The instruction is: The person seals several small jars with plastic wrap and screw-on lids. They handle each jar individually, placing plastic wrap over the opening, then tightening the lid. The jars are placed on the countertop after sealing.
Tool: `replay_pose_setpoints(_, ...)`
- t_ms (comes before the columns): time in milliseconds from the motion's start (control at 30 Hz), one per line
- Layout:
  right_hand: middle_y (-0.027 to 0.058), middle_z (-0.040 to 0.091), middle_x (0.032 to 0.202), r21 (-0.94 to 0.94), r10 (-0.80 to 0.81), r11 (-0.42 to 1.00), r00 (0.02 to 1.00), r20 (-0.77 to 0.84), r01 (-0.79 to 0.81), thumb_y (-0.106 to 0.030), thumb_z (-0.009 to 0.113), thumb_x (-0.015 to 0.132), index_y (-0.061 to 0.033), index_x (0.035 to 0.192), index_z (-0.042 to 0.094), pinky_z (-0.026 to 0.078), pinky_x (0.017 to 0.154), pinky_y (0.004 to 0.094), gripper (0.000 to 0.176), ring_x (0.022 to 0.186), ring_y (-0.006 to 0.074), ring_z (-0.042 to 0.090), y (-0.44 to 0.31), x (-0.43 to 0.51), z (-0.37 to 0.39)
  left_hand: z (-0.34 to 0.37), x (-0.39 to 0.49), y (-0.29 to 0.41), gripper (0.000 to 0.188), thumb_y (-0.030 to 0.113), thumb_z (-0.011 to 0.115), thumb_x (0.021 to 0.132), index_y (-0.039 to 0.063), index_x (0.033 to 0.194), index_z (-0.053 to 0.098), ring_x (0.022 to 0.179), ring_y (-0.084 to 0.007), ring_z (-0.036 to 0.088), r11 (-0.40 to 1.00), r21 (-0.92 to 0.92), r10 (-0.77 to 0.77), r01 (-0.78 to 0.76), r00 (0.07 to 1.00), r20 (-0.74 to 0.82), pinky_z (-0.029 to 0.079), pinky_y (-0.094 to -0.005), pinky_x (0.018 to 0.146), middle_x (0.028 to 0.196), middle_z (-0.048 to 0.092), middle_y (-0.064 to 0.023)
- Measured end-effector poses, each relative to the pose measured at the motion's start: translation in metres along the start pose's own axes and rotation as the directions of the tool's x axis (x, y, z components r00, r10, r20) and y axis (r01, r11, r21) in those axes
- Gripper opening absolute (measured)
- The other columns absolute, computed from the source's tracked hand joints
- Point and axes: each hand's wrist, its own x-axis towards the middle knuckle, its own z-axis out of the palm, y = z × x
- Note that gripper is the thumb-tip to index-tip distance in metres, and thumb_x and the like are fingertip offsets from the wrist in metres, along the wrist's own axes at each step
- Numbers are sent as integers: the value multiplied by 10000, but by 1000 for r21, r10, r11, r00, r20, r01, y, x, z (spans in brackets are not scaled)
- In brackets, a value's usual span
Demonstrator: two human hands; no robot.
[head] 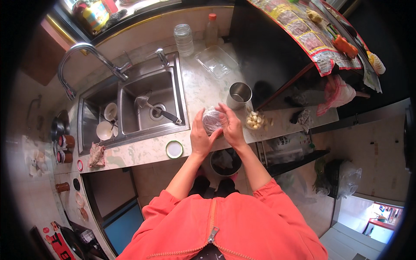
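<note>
Both my hands cup a round jar whose top is covered with clear plastic film (pixel 212 121), at the counter's front edge. My left hand (pixel 201 136) lies along its left side, and my right hand (pixel 232 127) rests on its right side with fingers over the film. A white-lined jar lid with a green rim (pixel 174 149) lies on the counter to the left. Just beyond my right hand stands a steel cup (pixel 239 94). Peeled garlic cloves (pixel 254 120) fill a small clear container to the right, with loose pieces beside it.
To the left is a double steel sink (pixel 148 97) holding a ladle-like strainer (pixel 159 109) and bowls (pixel 105 130). Behind are a glass jar (pixel 184 40), a red-capped bottle (pixel 212 31) and a clear plastic tray (pixel 216 62). A bin (pixel 225 162) stands below the counter edge; a crumpled cloth (pixel 97 155) lies left.
</note>
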Motion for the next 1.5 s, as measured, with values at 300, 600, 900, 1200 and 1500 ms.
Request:
replay_pose_setpoints(300,119,615,1121,296,226,926,972,65,-235,-249,499,968,-20,1270,504,444,905,288,379,1029,177,573,39,10,-2,13,-8,-14,778,222,785,708,3,1338,383,1198,-352,479,998,-32,-57,56,998,-32,393,-409,997,1278,511,-195)
replay_pose_setpoints(600,90,585,926,-164,325,946,813,484,-280,-131,619,848,9,1045,649,475,729,274,244,796,148,572,41,59,-33,-1,33,-49,250,239,658,844,30,982,666,782,-227,612,967,104,-248,233,953,172,495,-353,717,943,644,-128)
replay_pose_setpoints(900,81,644,814,96,267,948,920,288,-305,-73,581,857,18,914,591,484,697,292,108,748,145,608,41,53,-20,-14,79,-34,206,204,671,800,13,875,652,768,-250,640,904,71,-395,422,760,516,498,-358,707,850,649,-147)
replay_pose_setpoints(1200,44,651,821,174,384,855,821,422,-489,-96,590,871,36,993,635,482,691,261,184,776,96,593,47,52,-27,-16,75,-36,215,197,653,850,11,956,667,772,-156,636,929,49,-336,368,780,528,496,-306,730,813,682,-97)
replay_pose_setpoints(1500,32,624,805,-119,412,882,625,663,-456,-85,614,853,43,1025,641,448,604,243,215,702,91,550,38,79,-36,-22,91,-35,235,194,659,821,18,975,683,793,-205,665,926,162,-365,342,694,620,507,-332,730,845,692,-125)
